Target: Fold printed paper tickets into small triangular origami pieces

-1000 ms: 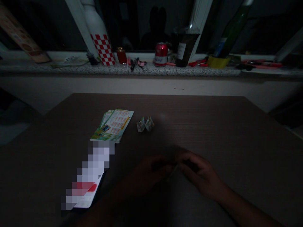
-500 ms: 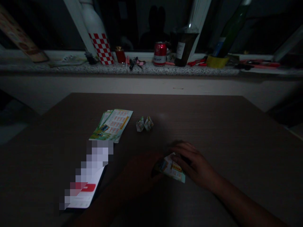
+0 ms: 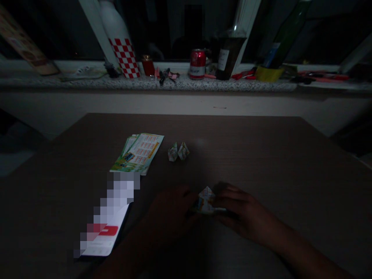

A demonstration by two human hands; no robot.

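Note:
A partly folded printed paper (image 3: 206, 199), with a pointed peak at its far side, is held low over the table between my hands. My left hand (image 3: 176, 207) is in deep shadow, its fingers closed on the paper's left end. The fingers and thumb of my right hand (image 3: 240, 203) pinch its right side. Beyond them stand two small folded paper shapes (image 3: 178, 152), side by side. A stack of printed leaflets (image 3: 139, 153) lies to the left, with a lit phone (image 3: 107, 228) just nearer to me, next to my left forearm.
The brown table (image 3: 247, 147) meets a wall below a speckled stone sill (image 3: 186, 84). Along the sill stand a checkered white bottle (image 3: 124, 54), a small red jar (image 3: 148, 66), a red can (image 3: 197, 65), a dark labelled cup (image 3: 228, 60) and a green bottle (image 3: 290, 35).
The paper's lower right flap no longer lies out flat; the paper now shows a raised point at the far side. My right hand has shifted slightly, its fingers now over the paper's right edge.

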